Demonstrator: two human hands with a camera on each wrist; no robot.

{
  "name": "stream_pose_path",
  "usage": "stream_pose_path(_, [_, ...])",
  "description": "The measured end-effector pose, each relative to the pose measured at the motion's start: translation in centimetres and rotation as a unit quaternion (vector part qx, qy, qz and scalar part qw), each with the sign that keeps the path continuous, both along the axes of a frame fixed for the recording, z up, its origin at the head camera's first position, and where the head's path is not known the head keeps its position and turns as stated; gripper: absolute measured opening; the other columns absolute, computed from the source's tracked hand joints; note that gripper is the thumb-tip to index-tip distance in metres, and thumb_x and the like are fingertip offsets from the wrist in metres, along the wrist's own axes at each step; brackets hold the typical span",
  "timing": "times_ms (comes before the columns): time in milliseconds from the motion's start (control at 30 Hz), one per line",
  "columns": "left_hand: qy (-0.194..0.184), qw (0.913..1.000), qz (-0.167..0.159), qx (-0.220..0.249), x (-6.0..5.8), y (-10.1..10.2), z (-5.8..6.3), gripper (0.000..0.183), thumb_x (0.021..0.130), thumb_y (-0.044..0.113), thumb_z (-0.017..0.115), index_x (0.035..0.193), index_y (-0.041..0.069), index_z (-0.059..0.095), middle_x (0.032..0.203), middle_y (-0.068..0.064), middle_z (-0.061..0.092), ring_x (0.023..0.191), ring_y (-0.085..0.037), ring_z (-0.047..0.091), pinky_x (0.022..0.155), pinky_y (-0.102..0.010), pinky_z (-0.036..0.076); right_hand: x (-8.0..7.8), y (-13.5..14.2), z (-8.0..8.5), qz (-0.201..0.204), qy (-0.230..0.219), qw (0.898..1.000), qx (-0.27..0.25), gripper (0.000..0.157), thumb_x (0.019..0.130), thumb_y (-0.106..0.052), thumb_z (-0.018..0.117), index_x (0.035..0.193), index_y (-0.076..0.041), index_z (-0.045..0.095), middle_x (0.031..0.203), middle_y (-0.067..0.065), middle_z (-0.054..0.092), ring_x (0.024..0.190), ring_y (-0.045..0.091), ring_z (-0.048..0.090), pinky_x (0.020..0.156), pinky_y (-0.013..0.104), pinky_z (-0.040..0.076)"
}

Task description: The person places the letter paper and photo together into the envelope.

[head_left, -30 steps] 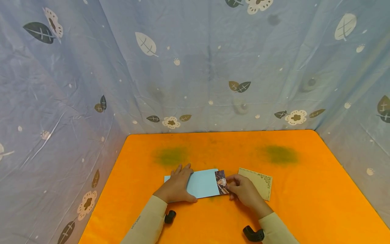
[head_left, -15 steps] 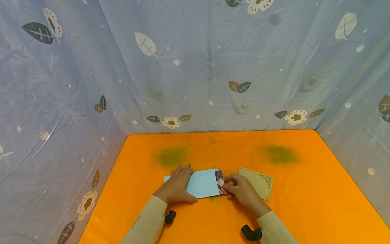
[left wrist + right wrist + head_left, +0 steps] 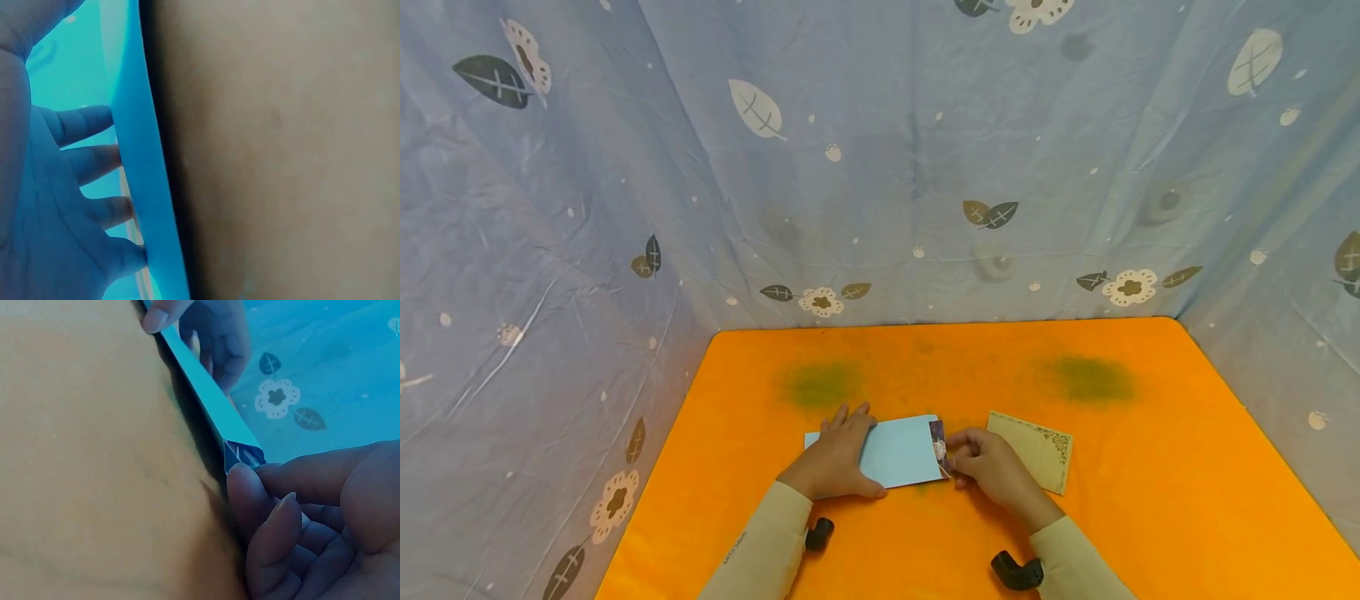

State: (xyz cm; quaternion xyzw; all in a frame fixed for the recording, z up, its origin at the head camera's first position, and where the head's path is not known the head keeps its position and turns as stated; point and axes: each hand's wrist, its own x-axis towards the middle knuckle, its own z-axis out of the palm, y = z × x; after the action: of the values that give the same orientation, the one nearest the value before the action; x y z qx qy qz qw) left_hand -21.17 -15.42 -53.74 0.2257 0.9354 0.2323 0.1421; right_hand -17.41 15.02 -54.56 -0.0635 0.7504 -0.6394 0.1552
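Hands (image 3: 844,457) work well apart along a pale-blue envelope (image 3: 898,454) lying nr. the front-center of an orange-topped table (image 3: 925,367), seen from the wearer's head cam. Person's L hand, palm down w/ fingers spread & thumb out to the near edge, presses on the envelope's L part – left-wrist view shows the fingertips touching its blue surface. R hand (image 3: 992,467), fingers bent, pinches the outer end of a dark picture card (image 3: 940,450) btwn thumb & fingertips. Card sits mostly inside the envelope, w/ only a narrow strip sticking out at the R end; right-wrist view shows the envelope's mouth bowed around it. Print on the strip is too small to make out.

Tan paper (image 3: 1033,450) w/ dark ornamental trim along its top edge & far R corner lies flat, slightly turned, just beyond the R hand, which covers part of it. Two greenish patches (image 3: 823,383) mark the tabletop, one L, one R. Person wears light-tan sleeves (image 3: 765,537) & a black curved fitting (image 3: 819,534) at each wrist. Blue-gray curtain (image 3: 865,183) – flowers, leaves, paw prints – hangs behind & on both sides.
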Motion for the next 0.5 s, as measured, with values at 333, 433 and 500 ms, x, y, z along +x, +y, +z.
stream_pose_path(333, [-0.002, 1.0000, 0.000, -0.001, -0.01, 0.06, 0.11, 0.110, 0.076, 0.059, 0.094, 0.163, 0.012, 0.046, 0.180, -0.011, 0.018, 0.163, -0.046, 0.007, 0.125, -0.072, 0.012, -0.13, -0.22, -0.20, -0.001, 0.004, 1.000, 0.021, 0.028, 0.109, 0.002, 0.061, 0.133, 0.014, 0.065, 0.091, 0.014, 0.071, 0.071, 0.033, 0.069, 0.070, 0.035, 0.061])
stream_pose_path(433, [-0.003, 1.0000, 0.000, 0.000, -0.07, 0.08, 0.08, 0.110, 0.076, 0.059, 0.094, 0.163, 0.012, 0.046, 0.180, -0.011, 0.018, 0.163, -0.046, 0.007, 0.124, -0.073, 0.012, -0.08, -0.40, -0.04, 0.002, 0.003, 1.000, 0.023, 0.029, 0.110, -0.003, 0.063, 0.134, 0.013, 0.066, 0.096, 0.013, 0.073, 0.074, 0.033, 0.070, 0.070, 0.036, 0.062])
stream_pose_path(500, [-0.005, 1.0000, 0.001, 0.000, -0.08, 0.09, 0.07, 0.110, 0.076, 0.058, 0.094, 0.164, 0.012, 0.045, 0.180, -0.011, 0.017, 0.163, -0.046, 0.007, 0.124, -0.073, 0.012, -0.08, -0.51, 0.04, 0.007, 0.003, 1.000, 0.017, 0.030, 0.110, -0.005, 0.064, 0.133, 0.014, 0.066, 0.098, 0.013, 0.073, 0.075, 0.035, 0.069, 0.069, 0.037, 0.062])
